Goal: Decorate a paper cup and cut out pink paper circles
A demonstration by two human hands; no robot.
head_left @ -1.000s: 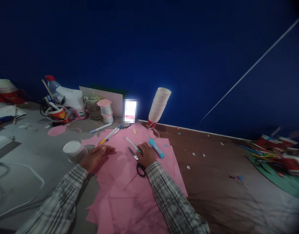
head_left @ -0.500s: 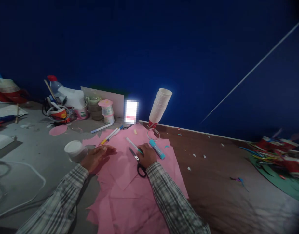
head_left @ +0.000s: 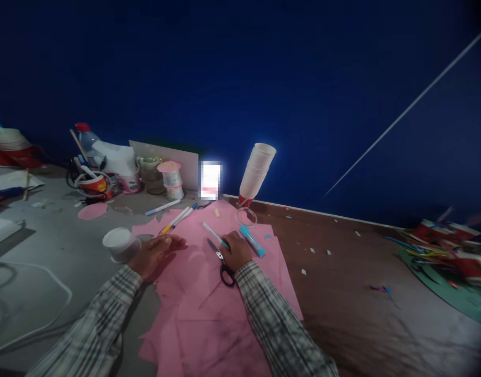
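Observation:
My left hand (head_left: 156,252) rests on its edge at the left side of pink paper sheets (head_left: 209,298), fingers stretched out and holding nothing. Just left of it stands a white paper cup (head_left: 120,245), partly behind the wrist. My right hand (head_left: 237,251) lies on the sheets, its fingers bent over the green end of a white marker (head_left: 212,232); the fingertips are partly hidden. Black-handled scissors (head_left: 220,256) lie beside that hand, blades pointing away. On its other side is a turquoise glue stick (head_left: 253,242).
Several markers (head_left: 173,220) lie near the far left paper edge. A tape ring (head_left: 246,217) and a leaning stack of paper cups (head_left: 258,170) are by the blue wall (head_left: 240,78). Decorated cups (head_left: 171,180) stand back left. Paper scraps dot the brown surface (head_left: 342,298) at right.
Both hands keep their places and poses. The white cup at left appears to have shifted very slightly, along with the whole view.

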